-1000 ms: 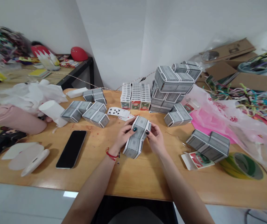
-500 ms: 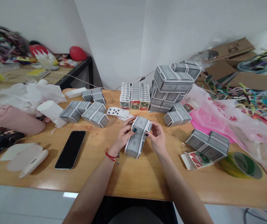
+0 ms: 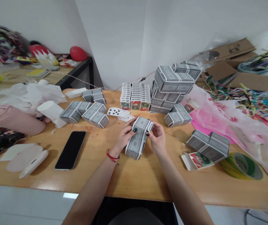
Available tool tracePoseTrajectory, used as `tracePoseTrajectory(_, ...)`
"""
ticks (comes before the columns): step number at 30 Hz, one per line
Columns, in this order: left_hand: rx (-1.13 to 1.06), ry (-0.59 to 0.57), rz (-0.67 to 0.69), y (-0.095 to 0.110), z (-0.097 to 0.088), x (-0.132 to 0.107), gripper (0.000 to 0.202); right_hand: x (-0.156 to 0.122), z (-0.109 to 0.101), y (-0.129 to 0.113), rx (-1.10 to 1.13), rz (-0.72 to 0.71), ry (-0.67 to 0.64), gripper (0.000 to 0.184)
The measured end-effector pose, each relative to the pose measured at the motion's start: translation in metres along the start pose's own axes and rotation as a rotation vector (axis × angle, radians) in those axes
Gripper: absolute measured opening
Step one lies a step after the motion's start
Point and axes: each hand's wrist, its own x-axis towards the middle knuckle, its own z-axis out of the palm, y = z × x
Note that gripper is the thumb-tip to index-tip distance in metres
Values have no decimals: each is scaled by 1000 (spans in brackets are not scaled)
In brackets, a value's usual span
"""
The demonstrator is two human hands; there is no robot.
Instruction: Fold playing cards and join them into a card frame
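Note:
A long bundle of grey-backed playing-card packs [image 3: 136,140] rests tilted on the wooden table [image 3: 134,178] in front of me. My left hand [image 3: 123,137] grips its left side near the far end, fingers curled over the top. My right hand [image 3: 156,139] holds the right side, fingertips pinching the upper edge. A red string bracelet circles my left wrist. Loose face-up cards [image 3: 118,112] lie just beyond the bundle.
Stacks of similar card bundles [image 3: 171,89] and upright packs [image 3: 136,96] stand at the back. More bundles [image 3: 84,112] lie left and right [image 3: 209,145]. A black phone [image 3: 71,149], white lids [image 3: 23,157], a tape roll [image 3: 240,165], an open red card box [image 3: 197,160] and pink plastic bags [image 3: 223,122] surround them.
Both hands have barely shifted on the bundle; the right fingers have moved slightly along its upper edge. Nothing else has moved.

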Motion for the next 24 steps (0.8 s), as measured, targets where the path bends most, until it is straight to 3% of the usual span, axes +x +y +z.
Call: tracePoseTrajectory(24,66,94,100,3,19,-6,24,-6,8,2,-68,-43,116,28)
